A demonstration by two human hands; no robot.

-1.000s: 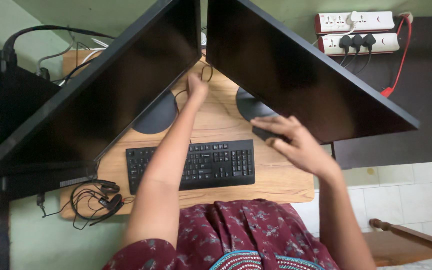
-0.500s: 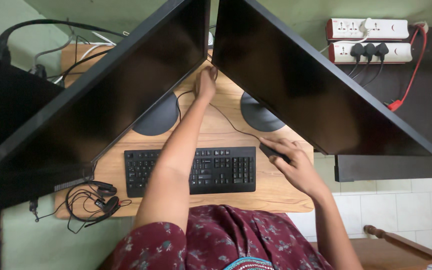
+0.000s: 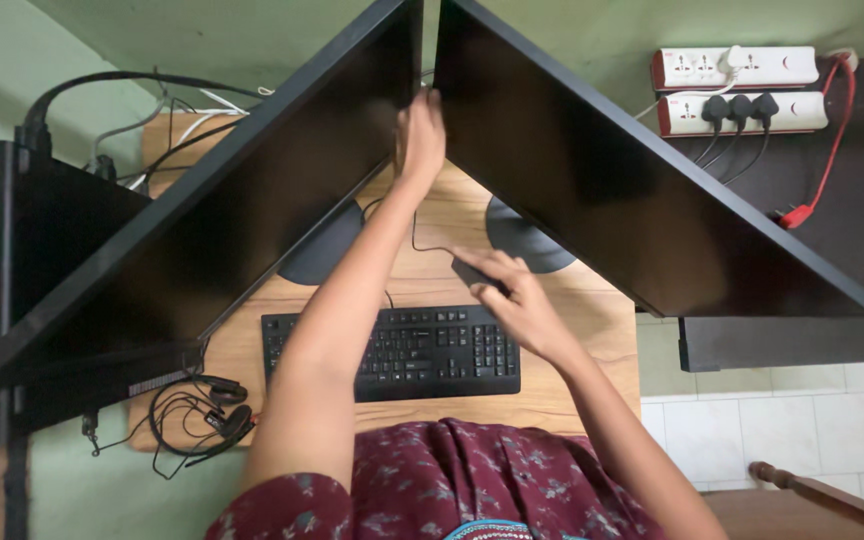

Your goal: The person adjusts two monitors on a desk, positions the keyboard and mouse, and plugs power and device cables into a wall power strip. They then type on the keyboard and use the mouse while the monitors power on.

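Just above the keyboard on the wooden counter, a black mouse sat under the right hand, whose fingers curled over it in a loose grip. Its cable ran back toward the left hand, stretched forward with fingers extended between the 2 monitors; whether it held the cable, I cannot tell.

Right hand grips black mouse above keyboard; left hand reaches between two monitors.
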